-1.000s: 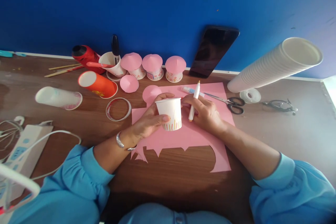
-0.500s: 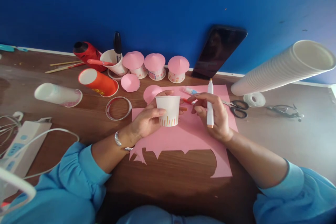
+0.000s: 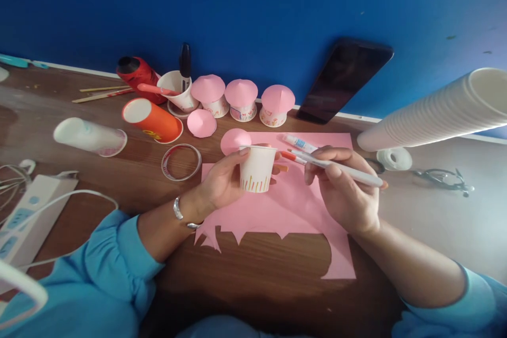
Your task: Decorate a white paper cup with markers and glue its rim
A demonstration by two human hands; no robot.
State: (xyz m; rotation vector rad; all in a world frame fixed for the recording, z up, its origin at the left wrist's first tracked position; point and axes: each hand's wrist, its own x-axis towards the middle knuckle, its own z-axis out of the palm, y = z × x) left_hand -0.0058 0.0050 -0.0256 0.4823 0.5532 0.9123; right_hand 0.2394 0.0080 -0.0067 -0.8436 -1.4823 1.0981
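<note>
My left hand (image 3: 224, 179) is wrapped round a small white paper cup (image 3: 257, 161), upright, with short coloured strokes along its lower edge. A small orange piece (image 3: 281, 168) pokes out by the left fingertips, right of the cup. In my right hand (image 3: 348, 190) is a white marker (image 3: 362, 175), lying slantwise with its tip end toward the cup but apart from it. Beneath both hands lies a cut pink paper sheet (image 3: 273, 216). A red marker (image 3: 293, 156) and a glue tube (image 3: 300, 142) rest on it, beside the right fingers.
Three cups with pink paper cone tops (image 3: 241, 93) stand along the blue wall. A phone (image 3: 344, 79) leans there. Tall stacked cups (image 3: 431, 111), a white tape roll (image 3: 394, 159) and glasses (image 3: 446, 180) are at right. An orange cup (image 3: 158, 121) and power strip (image 3: 35, 211) are at left.
The white marker has turned in my right hand from upright to slanting, its tip end now pointing left toward the cup. My left hand still holds the cup.
</note>
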